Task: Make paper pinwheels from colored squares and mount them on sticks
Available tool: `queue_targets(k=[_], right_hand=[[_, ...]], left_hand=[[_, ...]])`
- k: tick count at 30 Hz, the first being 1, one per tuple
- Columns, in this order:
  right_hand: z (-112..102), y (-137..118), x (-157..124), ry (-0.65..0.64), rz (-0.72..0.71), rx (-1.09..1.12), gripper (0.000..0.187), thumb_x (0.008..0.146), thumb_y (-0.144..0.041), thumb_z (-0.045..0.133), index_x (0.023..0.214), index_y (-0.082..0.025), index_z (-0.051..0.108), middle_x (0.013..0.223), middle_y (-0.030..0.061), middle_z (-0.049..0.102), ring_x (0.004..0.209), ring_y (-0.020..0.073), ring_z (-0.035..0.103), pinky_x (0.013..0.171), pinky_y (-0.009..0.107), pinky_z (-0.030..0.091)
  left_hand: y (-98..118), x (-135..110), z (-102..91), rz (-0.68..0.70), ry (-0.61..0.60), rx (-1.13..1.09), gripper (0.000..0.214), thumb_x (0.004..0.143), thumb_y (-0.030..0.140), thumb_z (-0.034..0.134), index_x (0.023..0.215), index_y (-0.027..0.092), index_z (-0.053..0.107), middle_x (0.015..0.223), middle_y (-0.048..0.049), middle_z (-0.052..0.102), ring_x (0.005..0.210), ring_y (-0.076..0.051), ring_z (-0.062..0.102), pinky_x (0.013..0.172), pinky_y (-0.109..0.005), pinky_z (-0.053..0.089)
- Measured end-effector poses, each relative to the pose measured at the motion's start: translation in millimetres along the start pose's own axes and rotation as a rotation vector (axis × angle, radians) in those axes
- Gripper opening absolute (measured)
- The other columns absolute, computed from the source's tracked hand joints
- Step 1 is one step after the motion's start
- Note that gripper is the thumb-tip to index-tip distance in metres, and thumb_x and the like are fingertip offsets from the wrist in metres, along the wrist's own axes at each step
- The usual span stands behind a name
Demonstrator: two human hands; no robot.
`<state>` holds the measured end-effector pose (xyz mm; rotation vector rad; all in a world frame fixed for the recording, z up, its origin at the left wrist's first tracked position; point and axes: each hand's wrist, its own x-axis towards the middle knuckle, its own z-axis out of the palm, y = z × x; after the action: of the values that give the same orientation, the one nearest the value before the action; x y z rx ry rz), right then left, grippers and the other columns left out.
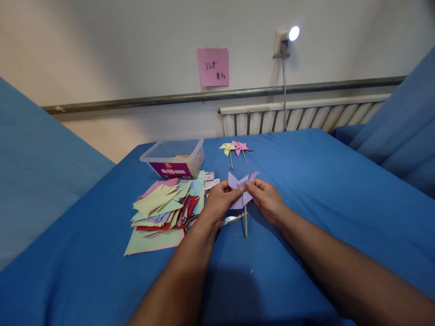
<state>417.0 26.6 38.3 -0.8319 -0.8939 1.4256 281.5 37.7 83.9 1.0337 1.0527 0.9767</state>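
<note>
A purple paper pinwheel (239, 186) is held between both hands over the blue cloth. My left hand (220, 202) pinches its left side with the fingers closed. My right hand (267, 197) grips its right side, fingers closed too. A thin wooden stick (245, 222) hangs below the paper and rests on the cloth. Scissors (228, 220) lie partly hidden under my left wrist.
A pile of coloured paper pieces (163, 209) lies left of my hands. Behind it stands a clear plastic box (174, 158). A yellow pinwheel (228, 149) and a pink pinwheel (240, 147) lie farther back. A radiator (299, 116) and a pink note (213, 67) are on the wall.
</note>
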Motion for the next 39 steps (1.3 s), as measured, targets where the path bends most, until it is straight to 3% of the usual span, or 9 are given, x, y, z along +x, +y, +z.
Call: queue_targets(k=[4, 10, 20, 27, 33, 39], right_hand=[[-0.3, -0.7, -0.6, 0.012, -0.009, 0.022, 0.032, 0.074, -0.051, 0.070, 0.079, -0.019, 0.063, 0.067, -0.0009, 0.058, 0.056, 0.0117, 0.047, 0.055, 0.026, 0.034], [0.5, -1.6, -2.7, -0.015, -0.042, 0.019, 0.026, 0.070, -0.040, 0.076, 0.073, -0.019, 0.060, 0.065, -0.0024, 0.058, 0.057, 0.0109, 0.048, 0.060, 0.027, 0.036], [0.3, -1.8, -1.5, 0.009, -0.060, -0.040, 0.028, 0.072, -0.043, 0.074, 0.073, -0.019, 0.060, 0.066, -0.0027, 0.057, 0.059, 0.0106, 0.048, 0.059, 0.026, 0.036], [3.0, -4.9, -2.3, 0.173, -0.132, -0.090, 0.033, 0.067, -0.041, 0.078, 0.087, -0.023, 0.060, 0.083, -0.0005, 0.061, 0.073, 0.0136, 0.055, 0.070, 0.029, 0.044], [5.8, 1.7, -4.2, 0.003, -0.145, -0.193, 0.041, 0.062, -0.034, 0.081, 0.094, -0.022, 0.058, 0.089, 0.0012, 0.065, 0.081, 0.0172, 0.059, 0.076, 0.032, 0.046], [1.8, 2.6, -3.8, 0.045, -0.153, -0.340, 0.035, 0.063, -0.037, 0.079, 0.090, -0.021, 0.063, 0.080, -0.0002, 0.066, 0.073, 0.0167, 0.058, 0.071, 0.030, 0.044]], left_hand=[[-3.2, 1.6, -1.1, -0.025, 0.001, -0.042, 0.043, 0.052, 0.033, 0.085, 0.087, 0.012, 0.068, 0.076, -0.0052, 0.070, 0.061, -0.015, 0.061, 0.059, -0.025, 0.046], [-2.2, -0.3, -0.2, -0.014, 0.025, -0.039, 0.040, 0.053, 0.032, 0.084, 0.084, 0.013, 0.069, 0.073, -0.0040, 0.069, 0.059, -0.012, 0.059, 0.058, -0.023, 0.044], [-2.0, -0.6, -0.1, -0.054, 0.025, -0.051, 0.038, 0.051, 0.026, 0.085, 0.084, 0.012, 0.071, 0.075, -0.0049, 0.070, 0.061, -0.013, 0.060, 0.060, -0.023, 0.045], [2.8, 0.6, -2.0, -0.099, 0.132, -0.293, 0.018, 0.058, 0.013, 0.076, 0.073, 0.015, 0.065, 0.065, -0.0011, 0.066, 0.057, -0.011, 0.059, 0.059, -0.023, 0.048], [5.3, 1.5, -5.0, -0.191, 0.160, -0.390, 0.018, 0.063, 0.013, 0.073, 0.078, 0.016, 0.064, 0.071, -0.0012, 0.067, 0.061, -0.013, 0.062, 0.057, -0.023, 0.049], [-0.2, 0.6, -0.5, -0.228, 0.138, -0.405, 0.022, 0.060, 0.011, 0.075, 0.078, 0.015, 0.063, 0.069, -0.0004, 0.065, 0.057, -0.010, 0.059, 0.056, -0.021, 0.048]])
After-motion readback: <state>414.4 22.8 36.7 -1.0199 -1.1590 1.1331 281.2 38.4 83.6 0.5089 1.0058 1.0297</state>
